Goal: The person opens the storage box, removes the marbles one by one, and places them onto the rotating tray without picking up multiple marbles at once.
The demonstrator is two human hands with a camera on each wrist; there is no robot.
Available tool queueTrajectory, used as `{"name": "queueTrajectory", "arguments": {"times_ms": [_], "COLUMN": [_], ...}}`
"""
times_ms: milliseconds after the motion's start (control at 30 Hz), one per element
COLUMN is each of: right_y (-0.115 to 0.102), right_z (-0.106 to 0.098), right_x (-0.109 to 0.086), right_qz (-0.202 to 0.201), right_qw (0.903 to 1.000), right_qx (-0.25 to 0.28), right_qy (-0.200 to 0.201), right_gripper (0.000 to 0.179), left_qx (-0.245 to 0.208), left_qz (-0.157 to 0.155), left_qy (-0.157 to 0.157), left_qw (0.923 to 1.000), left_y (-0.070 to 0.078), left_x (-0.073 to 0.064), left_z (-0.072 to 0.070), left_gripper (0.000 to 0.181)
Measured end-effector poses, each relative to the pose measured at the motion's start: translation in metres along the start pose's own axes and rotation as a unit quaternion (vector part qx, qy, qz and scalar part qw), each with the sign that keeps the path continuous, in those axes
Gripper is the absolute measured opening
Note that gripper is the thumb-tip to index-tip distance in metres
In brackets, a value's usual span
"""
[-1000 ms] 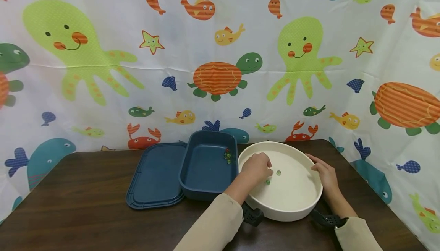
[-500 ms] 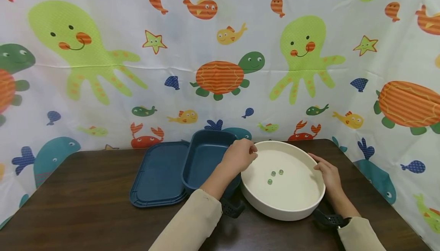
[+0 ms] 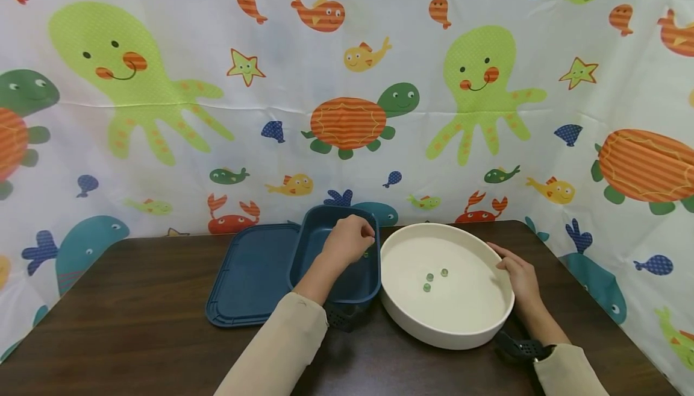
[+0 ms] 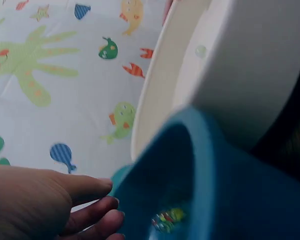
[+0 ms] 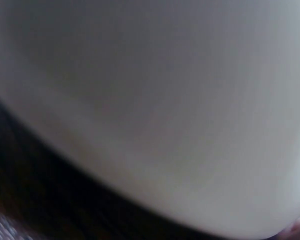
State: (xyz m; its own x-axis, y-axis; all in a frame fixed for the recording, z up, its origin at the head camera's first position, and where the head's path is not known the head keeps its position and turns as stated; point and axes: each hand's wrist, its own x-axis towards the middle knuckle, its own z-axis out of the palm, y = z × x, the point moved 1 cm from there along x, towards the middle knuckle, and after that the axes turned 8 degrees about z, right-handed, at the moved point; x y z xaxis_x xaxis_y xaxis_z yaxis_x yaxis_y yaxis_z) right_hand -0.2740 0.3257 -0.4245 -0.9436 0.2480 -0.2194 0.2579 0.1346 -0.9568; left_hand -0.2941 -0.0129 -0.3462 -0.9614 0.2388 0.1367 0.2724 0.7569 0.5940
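Note:
My left hand (image 3: pixel 349 239) is over the dark blue rectangular container (image 3: pixel 333 278), fingers loosely bent. In the left wrist view no bead shows between its fingertips, which hang beside the container's rim. Several small glassy green, yellow and red beads (image 4: pixel 168 219) lie together on the container's floor, partly hidden by the hand in the head view. At the right, my right hand (image 3: pixel 520 278) grips the rim of a round cream bowl (image 3: pixel 450 340). Three greenish glass beads lie apart in it, one of them a clear bead (image 3: pixel 444 272). The right wrist view is filled by the bowl's blurred outer wall.
A flat blue lid (image 3: pixel 252 281) lies left of the container, its edge against it. Container and bowl stand side by side on a dark wooden table (image 3: pixel 125 323). Behind it hangs a white curtain (image 3: pixel 206 34) printed with sea animals.
My left hand has moved leftward, from inside the cream bowl, over its rim, to above the blue container. The right hand stays on the bowl's rim. The head view has shifted slightly.

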Motion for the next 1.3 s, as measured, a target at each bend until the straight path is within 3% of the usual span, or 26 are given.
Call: {"name": "queueTrajectory", "arguments": {"times_ms": [567, 833, 1300], "right_y": [0.0, 0.0, 0.0], "right_z": [0.001, 0.0, 0.0], "right_x": [-0.001, -0.001, -0.002], "right_qz": [-0.007, -0.003, -0.002], "right_qw": [0.9999, 1.0, 1.0], "right_qx": [0.014, 0.006, 0.0], "right_qy": [0.0, 0.004, -0.003], "right_gripper": [0.052, 0.052, 0.053], "left_qx": [0.008, 0.03, 0.06], "left_qz": [-0.055, -0.052, -0.035], "left_qy": [-0.049, -0.093, -0.096], "left_qw": [0.9972, 0.9938, 0.993], "left_y": [-0.034, -0.035, -0.034], "left_x": [0.008, 0.011, 0.007], "left_z": [0.011, 0.017, 0.021], "left_gripper": [0.015, 0.02, 0.01]}}
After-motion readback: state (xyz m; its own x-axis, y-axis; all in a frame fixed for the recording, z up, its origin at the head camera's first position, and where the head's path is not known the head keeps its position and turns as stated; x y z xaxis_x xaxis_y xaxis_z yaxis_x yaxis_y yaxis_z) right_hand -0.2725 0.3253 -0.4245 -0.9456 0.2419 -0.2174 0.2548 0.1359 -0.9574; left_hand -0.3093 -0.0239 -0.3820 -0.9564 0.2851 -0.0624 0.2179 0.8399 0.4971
